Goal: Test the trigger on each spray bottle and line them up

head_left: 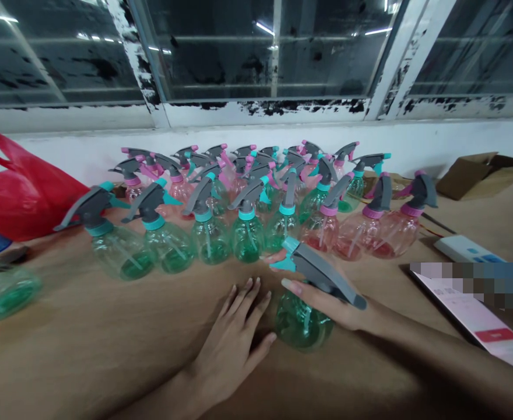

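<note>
You look through a single head-worn camera, facing forward and down across the table (108, 332). It sits near enough that your left hand (234, 332) and right hand (341, 306) show large in the lower middle of the frame, seen from above and behind. The window (221, 52) stands farthest off, running along the top from left edge to right.
</note>
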### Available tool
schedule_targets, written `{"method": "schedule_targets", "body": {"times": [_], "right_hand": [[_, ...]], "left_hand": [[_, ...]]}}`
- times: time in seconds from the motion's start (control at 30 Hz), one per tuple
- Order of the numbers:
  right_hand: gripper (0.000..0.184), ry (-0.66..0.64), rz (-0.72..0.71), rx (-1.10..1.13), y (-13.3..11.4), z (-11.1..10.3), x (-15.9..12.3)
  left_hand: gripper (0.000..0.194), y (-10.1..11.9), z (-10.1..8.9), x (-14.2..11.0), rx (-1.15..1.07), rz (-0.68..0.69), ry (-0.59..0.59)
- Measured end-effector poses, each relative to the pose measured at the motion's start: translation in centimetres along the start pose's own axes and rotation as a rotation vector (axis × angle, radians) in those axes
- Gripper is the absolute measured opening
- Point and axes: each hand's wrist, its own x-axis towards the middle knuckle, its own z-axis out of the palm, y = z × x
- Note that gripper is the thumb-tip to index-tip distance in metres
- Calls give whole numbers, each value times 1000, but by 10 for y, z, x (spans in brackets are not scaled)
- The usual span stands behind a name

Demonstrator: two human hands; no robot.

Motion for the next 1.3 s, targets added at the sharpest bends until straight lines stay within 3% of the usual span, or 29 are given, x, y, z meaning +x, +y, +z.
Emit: {"method": "schedule_targets", "body": {"times": [0.5, 0.97, 1.13, 1.3], "right_hand": [[30, -3, 7, 86, -2, 2, -1], [30, -8, 10, 28, 0, 1, -1], [10, 40, -49, -43, -6, -2, -2], [8, 4, -107, -90, -11, 0, -4]], "left_hand": [[49, 0, 0, 0, -2, 4, 6], [51, 0, 0, 0, 22, 6, -15], [51, 0, 0, -1, 26, 9, -21], [51, 1, -3, 0, 28, 8, -22]]}}
